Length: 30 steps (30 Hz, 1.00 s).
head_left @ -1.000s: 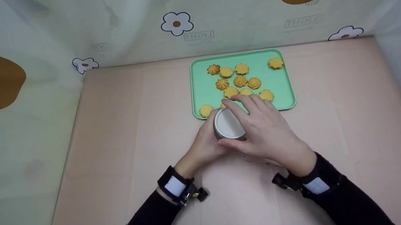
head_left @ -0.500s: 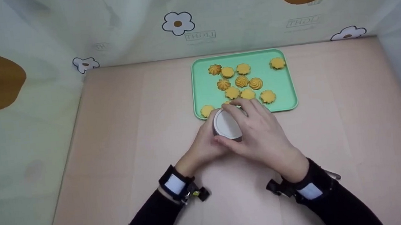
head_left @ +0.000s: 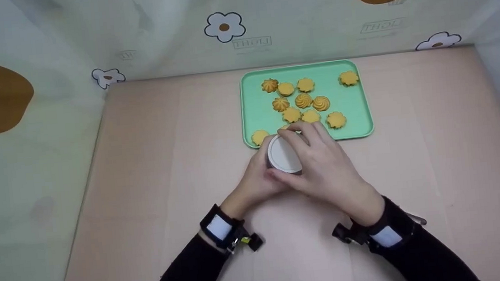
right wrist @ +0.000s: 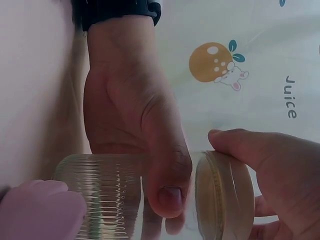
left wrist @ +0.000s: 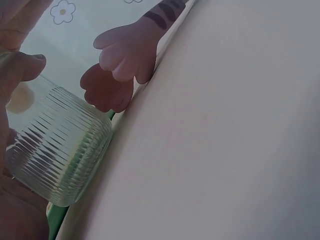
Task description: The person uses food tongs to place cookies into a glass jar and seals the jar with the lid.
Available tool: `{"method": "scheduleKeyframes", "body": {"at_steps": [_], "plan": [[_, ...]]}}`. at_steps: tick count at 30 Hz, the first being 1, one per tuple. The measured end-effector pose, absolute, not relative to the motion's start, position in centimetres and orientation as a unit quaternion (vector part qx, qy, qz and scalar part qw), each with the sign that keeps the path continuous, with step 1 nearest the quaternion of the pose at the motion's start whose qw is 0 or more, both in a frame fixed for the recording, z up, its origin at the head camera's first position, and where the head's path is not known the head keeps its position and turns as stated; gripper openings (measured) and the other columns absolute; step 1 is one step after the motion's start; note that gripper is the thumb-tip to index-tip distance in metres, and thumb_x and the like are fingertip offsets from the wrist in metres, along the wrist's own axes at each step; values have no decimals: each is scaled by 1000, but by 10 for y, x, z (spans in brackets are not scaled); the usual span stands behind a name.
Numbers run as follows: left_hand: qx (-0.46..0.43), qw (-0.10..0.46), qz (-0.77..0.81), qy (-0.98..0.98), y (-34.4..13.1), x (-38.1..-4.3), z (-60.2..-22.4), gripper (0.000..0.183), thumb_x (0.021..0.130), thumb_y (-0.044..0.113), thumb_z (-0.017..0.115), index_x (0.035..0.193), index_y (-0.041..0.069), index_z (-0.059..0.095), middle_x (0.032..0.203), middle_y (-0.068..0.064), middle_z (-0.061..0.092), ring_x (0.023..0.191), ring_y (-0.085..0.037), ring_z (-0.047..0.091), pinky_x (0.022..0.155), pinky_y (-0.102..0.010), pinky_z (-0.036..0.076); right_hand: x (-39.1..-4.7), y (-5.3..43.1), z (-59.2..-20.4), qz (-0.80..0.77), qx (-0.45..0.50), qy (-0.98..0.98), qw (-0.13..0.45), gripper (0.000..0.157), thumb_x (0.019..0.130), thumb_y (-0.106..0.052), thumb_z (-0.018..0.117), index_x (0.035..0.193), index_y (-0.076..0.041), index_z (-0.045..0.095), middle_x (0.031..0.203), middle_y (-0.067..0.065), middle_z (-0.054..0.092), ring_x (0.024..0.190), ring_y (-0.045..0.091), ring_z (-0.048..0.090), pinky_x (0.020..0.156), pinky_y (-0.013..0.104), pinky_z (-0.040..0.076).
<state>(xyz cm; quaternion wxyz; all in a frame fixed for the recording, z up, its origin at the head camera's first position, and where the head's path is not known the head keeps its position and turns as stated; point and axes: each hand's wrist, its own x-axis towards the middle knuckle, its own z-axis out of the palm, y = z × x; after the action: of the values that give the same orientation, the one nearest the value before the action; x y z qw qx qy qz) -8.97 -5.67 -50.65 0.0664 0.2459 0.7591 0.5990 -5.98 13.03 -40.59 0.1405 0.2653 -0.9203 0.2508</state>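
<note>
A clear ribbed glass jar [right wrist: 100, 185] with a pale lid [head_left: 283, 154] is held in front of the tray. My left hand [head_left: 253, 179] grips the jar's body, its thumb across the glass in the right wrist view. My right hand [head_left: 325, 163] holds the lid, its thumb on the near side and fingers curling over the far side. The lid sits on the jar's mouth. A pink paw-shaped utensil [left wrist: 130, 52] with two paw ends and a striped shaft shows beside the jar. Whether my right hand also holds it, I cannot tell.
A green tray [head_left: 256, 112] lies behind the hands. Several cookies [head_left: 304, 100] are spread over it, some partly covered by my fingers. A metal end [head_left: 417, 219] sticks out beyond my right wrist. Printed cloth [head_left: 166, 29] lines the back and sides of the table.
My right hand and wrist have shifted slightly left and turned around the lid, then stayed nearly still. A metal end has come into view beside the right wrist. The left hand keeps its grip.
</note>
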Motion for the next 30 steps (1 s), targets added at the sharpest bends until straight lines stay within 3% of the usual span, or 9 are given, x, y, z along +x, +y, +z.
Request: {"method": "scheduleKeyframes", "body": {"at_steps": [18,30], "plan": [[248,62,586,769,-57,-89,-503,99,81,25,96,162,7,44,159,-10,57,147,-21,53,125,-42,41,-67,139,-402,282,286,-912,84,74,90,-49,90,142,-2,66,141,15,62,122,34,53,102,47,54],[259,89,610,744,-57,-89,-503,103,80,13,93,166,6,36,163,-8,53,149,-20,51,128,-41,37,-74,149,-400,307,367,-878,35,68,90,-30,84,151,-9,63,151,5,59,138,27,49,111,48,50]]}}
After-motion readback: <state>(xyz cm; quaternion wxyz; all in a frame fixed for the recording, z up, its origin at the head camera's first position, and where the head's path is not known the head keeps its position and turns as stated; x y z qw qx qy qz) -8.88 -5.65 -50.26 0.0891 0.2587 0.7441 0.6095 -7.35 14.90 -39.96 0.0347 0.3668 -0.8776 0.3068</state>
